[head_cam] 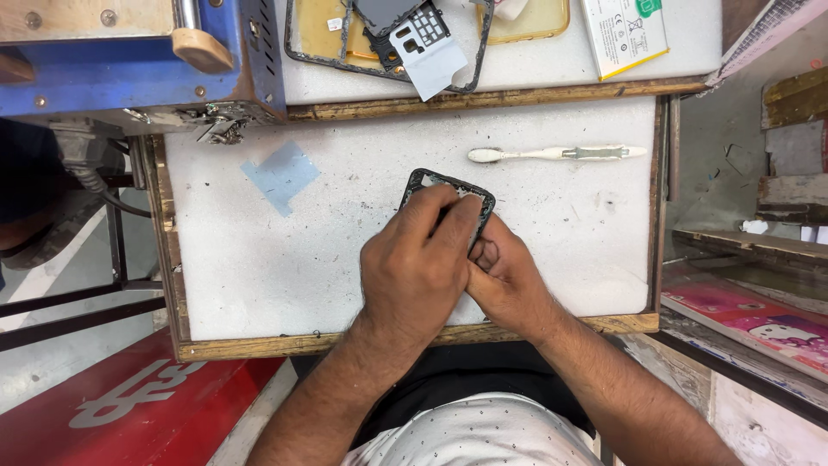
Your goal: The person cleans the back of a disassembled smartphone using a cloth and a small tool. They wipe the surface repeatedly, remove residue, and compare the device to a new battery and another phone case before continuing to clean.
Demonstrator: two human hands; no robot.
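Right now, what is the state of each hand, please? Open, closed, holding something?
Left hand: lies flat, fingers pressing down on the dark phone frame.
Right hand: curled closed against the frame's lower edge; what it grips cannot be told.

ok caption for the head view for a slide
Left hand presses flat on a black rectangular phone frame on a white foam work pad, right hand gripping its edge.
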